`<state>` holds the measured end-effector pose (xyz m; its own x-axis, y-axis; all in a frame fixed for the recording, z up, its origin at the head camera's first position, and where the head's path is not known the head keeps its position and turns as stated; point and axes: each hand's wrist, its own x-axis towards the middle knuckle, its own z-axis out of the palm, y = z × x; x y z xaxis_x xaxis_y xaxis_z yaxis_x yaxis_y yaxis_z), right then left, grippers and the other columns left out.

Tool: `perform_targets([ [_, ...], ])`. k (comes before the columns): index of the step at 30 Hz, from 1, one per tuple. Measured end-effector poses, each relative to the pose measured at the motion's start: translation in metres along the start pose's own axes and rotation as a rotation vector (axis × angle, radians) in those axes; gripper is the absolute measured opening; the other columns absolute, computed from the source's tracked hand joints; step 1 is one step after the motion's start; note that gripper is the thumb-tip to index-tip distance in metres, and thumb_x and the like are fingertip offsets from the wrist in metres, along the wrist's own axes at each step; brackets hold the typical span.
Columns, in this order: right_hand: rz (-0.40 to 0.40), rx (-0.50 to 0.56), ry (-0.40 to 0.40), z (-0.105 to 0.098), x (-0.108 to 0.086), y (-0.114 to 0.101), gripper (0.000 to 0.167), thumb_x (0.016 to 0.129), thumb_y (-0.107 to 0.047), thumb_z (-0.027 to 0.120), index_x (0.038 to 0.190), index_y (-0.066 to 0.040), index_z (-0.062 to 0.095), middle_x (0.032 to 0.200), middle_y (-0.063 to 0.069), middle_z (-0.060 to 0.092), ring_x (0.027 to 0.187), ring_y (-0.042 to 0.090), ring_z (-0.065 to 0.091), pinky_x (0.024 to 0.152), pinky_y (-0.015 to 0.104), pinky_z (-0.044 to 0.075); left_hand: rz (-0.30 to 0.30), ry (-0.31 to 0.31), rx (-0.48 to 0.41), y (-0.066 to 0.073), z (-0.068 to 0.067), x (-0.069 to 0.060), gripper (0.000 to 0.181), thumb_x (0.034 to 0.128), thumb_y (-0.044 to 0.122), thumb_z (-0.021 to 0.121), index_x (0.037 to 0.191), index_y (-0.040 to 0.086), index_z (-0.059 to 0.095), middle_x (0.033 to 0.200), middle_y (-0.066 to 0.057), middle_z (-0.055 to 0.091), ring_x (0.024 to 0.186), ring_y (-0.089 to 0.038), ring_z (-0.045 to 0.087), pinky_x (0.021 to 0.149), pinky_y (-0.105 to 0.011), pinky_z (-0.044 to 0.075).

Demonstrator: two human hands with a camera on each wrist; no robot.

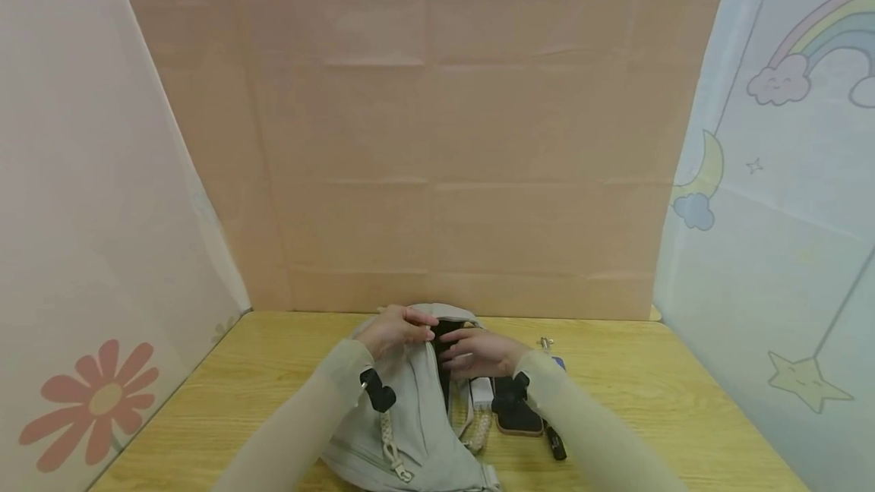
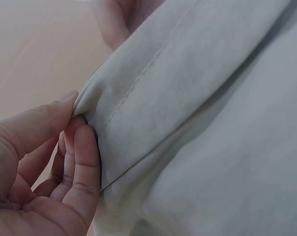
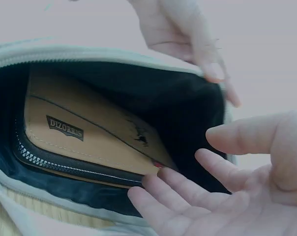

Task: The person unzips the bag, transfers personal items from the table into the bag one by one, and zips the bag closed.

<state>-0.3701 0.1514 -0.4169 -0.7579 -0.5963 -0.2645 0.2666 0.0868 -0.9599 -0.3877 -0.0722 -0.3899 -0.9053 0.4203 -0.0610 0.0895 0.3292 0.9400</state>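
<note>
A light grey fabric bag [image 1: 396,408] lies on the table with its zipped mouth spread apart, showing a dark lining. My left hand [image 1: 396,331] pinches the rim by the zipper between thumb and fingers, as the left wrist view shows close up. Inside, in the right wrist view, rests a tan zip wallet [image 3: 84,118] with a dark label. At the mouth of the bag is my right hand [image 3: 222,191], its fingers loosely extended toward the wallet's near end. Whether the fingertips touch the wallet I cannot tell.
Right of the bag lie a small white block [image 1: 481,393], a black flat thing with a brown edge [image 1: 519,424], a black stick-like object [image 1: 555,443] and a small metal clip [image 1: 545,342]. A wall [image 1: 437,135] stands behind the wooden table [image 1: 683,401].
</note>
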Motion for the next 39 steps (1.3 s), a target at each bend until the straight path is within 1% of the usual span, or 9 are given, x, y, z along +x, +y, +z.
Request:
perform_targets([
  [6, -0.041, 0.003, -0.033, -0.018, -0.024, -0.002, 0.052, 0.104, -0.010, 0.038, 0.150, 0.006, 0.017, 0.149, 0.033, 0.029, 0.134, 0.046, 0.037, 0.109, 0.057, 0.032, -0.001, -0.003, 0.002, -0.001, 0.001, 0.000, 0.032, 0.0887, 0.012, 0.070, 0.119, 0.002, 0.068, 0.124, -0.017, 0.064, 0.096, -0.014, 0.066, 0.091, -0.037, 0.052],
  [9, -0.060, -0.011, -0.037, -0.031, -0.039, -0.002, 0.051, 0.105, -0.012, 0.038, 0.149, 0.005, 0.019, 0.148, 0.032, 0.030, 0.134, 0.045, 0.039, 0.109, 0.053, 0.036, 0.002, 0.001, 0.002, -0.001, 0.001, 0.000, 0.030, 0.0877, 0.013, 0.072, 0.117, 0.004, 0.070, 0.125, -0.016, 0.064, 0.095, -0.013, 0.066, 0.090, -0.036, 0.053],
  [14, -0.095, -0.003, -0.030, -0.056, -0.065, 0.000, 0.046, 0.105, -0.013, 0.038, 0.148, 0.000, 0.027, 0.142, 0.020, 0.047, 0.134, 0.041, 0.042, 0.107, 0.046, 0.040, 0.004, -0.011, -0.005, -0.001, 0.001, 0.001, 0.033, 0.0874, 0.012, 0.072, 0.118, 0.001, 0.068, 0.126, -0.016, 0.064, 0.093, -0.012, 0.066, 0.089, -0.034, 0.053],
  [17, -0.123, 0.011, -0.024, -0.070, -0.078, 0.003, 0.043, 0.105, -0.012, 0.038, 0.147, -0.003, 0.031, 0.137, 0.011, 0.052, 0.130, 0.033, 0.050, 0.106, 0.043, 0.042, 0.005, -0.015, -0.011, -0.001, 0.001, 0.001, 0.035, 0.0876, 0.012, 0.071, 0.120, -0.001, 0.067, 0.125, -0.017, 0.064, 0.093, -0.013, 0.067, 0.089, -0.034, 0.053],
  [21, -0.156, 0.050, -0.026, -0.087, -0.094, 0.006, 0.042, 0.106, -0.010, 0.035, 0.147, -0.004, 0.029, 0.139, 0.011, 0.049, 0.126, 0.024, 0.054, 0.107, 0.042, 0.041, 0.004, -0.009, -0.006, -0.002, 0.001, 0.001, 0.035, 0.0876, 0.012, 0.071, 0.120, -0.001, 0.067, 0.123, -0.015, 0.066, 0.093, -0.013, 0.067, 0.088, -0.035, 0.054],
  [24, -0.168, 0.087, -0.019, -0.096, -0.104, 0.009, 0.041, 0.106, -0.010, 0.034, 0.146, -0.006, 0.028, 0.138, 0.009, 0.049, 0.125, 0.021, 0.055, 0.109, 0.042, 0.038, 0.006, -0.010, 0.003, -0.002, 0.001, 0.001, 0.035, 0.0874, 0.012, 0.072, 0.120, 0.000, 0.067, 0.122, -0.014, 0.066, 0.092, -0.013, 0.067, 0.088, -0.035, 0.054],
  [29, -0.168, 0.103, -0.003, -0.107, -0.116, 0.015, 0.039, 0.106, -0.011, 0.034, 0.145, -0.006, 0.030, 0.132, 0.003, 0.053, 0.123, 0.020, 0.056, 0.110, 0.043, 0.037, 0.009, -0.008, 0.007, 0.000, 0.002, 0.000, 0.034, 0.0874, 0.013, 0.072, 0.119, 0.000, 0.068, 0.123, -0.016, 0.066, 0.091, -0.012, 0.066, 0.088, -0.034, 0.054],
  [34, -0.157, 0.088, 0.036, -0.115, -0.122, 0.019, 0.041, 0.107, -0.013, 0.033, 0.146, -0.002, 0.027, 0.128, 0.001, 0.056, 0.126, 0.024, 0.054, 0.109, 0.044, 0.038, 0.007, -0.006, -0.001, 0.002, 0.003, -0.001, 0.035, 0.0879, 0.012, 0.071, 0.120, 0.000, 0.067, 0.124, -0.017, 0.064, 0.091, -0.012, 0.067, 0.087, -0.034, 0.054],
  [39, -0.142, 0.091, 0.058, -0.125, -0.122, 0.025, 0.035, 0.107, -0.013, 0.032, 0.140, -0.006, 0.037, 0.124, -0.002, 0.058, 0.118, 0.019, 0.058, 0.106, 0.040, 0.042, 0.004, -0.005, -0.004, 0.002, 0.004, -0.002, 0.035, 0.0881, 0.011, 0.071, 0.121, -0.001, 0.067, 0.124, -0.017, 0.064, 0.092, -0.012, 0.067, 0.087, -0.034, 0.054],
])
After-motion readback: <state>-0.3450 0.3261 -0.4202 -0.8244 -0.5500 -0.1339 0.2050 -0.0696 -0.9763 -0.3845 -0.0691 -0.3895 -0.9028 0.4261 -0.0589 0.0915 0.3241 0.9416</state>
